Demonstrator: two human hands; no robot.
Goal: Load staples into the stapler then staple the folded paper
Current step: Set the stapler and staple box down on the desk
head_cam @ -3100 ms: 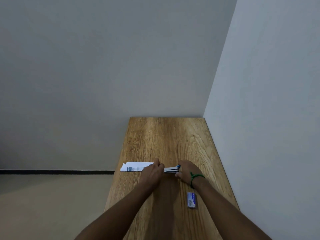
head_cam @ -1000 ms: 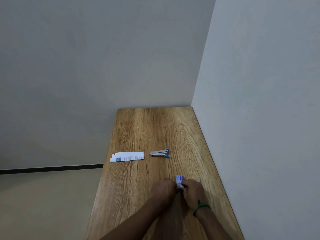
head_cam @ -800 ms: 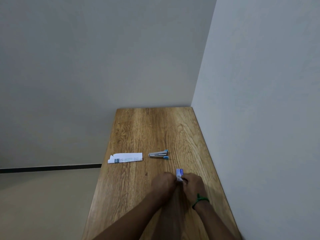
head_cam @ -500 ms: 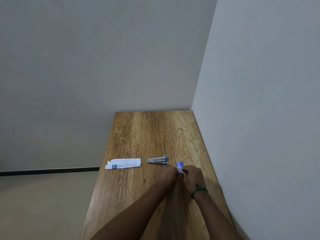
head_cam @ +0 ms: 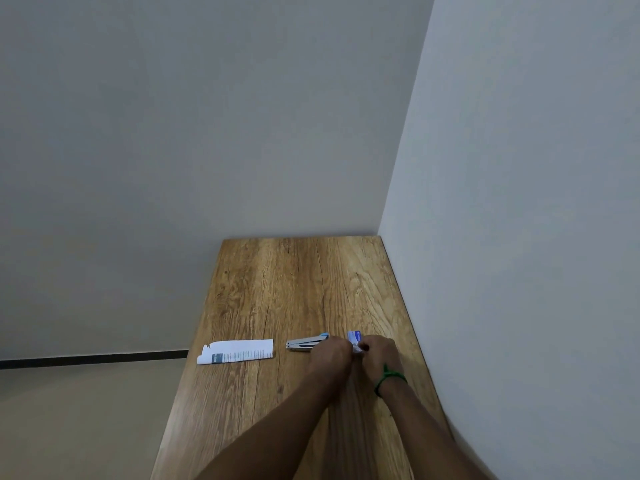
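While both hands meet near the right side of the wooden table (head_cam: 298,292), they pinch a small white and blue staple box (head_cam: 354,337) between them. The left hand (head_cam: 329,356) is curled, knuckles up, with its fingertips closed on the box's near end. The right hand (head_cam: 379,355) is likewise clenched on the box from the other side, a green band (head_cam: 388,377) tied around its wrist. Only the far end of the box shows past the fingers, so whether it is open cannot be told.

Just to the left of the left hand lies the stapler (head_cam: 306,342), a slim metal one with a blue tip, resting flat on the table with its length running left to right. The left hand's knuckles hide its right end; whether they touch it cannot be told.

Farther left, close to the stapler but apart from it, the folded paper (head_cam: 237,351) lies flat near the table's left edge, a long white strip with printed lines and a dark patch toward its left end.

Grey walls (head_cam: 519,168) meet at the table's far right corner.
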